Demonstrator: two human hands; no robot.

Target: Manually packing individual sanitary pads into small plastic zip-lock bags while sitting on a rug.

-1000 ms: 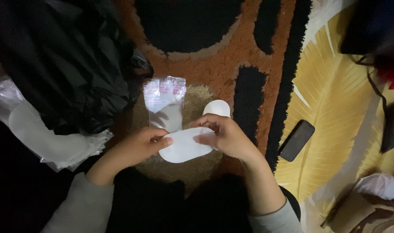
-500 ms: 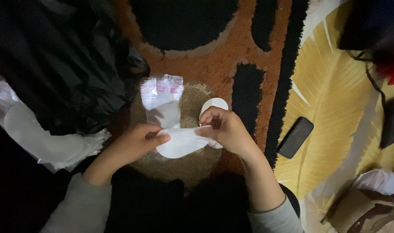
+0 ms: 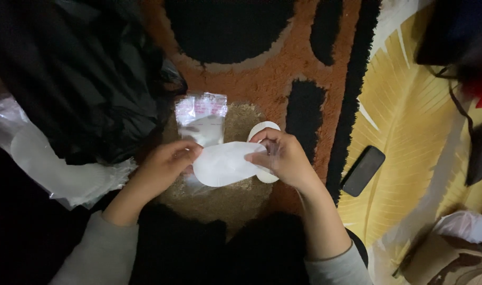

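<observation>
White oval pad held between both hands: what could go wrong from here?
1. The white oval pad is pinched only at its ends by the left hand and right hand; it may crease or slip.
2. The clear plastic bag lies loose close above the hands and could get nudged.
3. Dim light may hide edges.

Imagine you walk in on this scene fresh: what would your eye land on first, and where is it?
First, the white oval piece at the centre, held between the left hand and the right hand over a tan patch of the rug. Just above it lies a clear plastic bag. A dark phone lies to the right on the yellow leaf pattern, and a black bag fills the upper left.
</observation>
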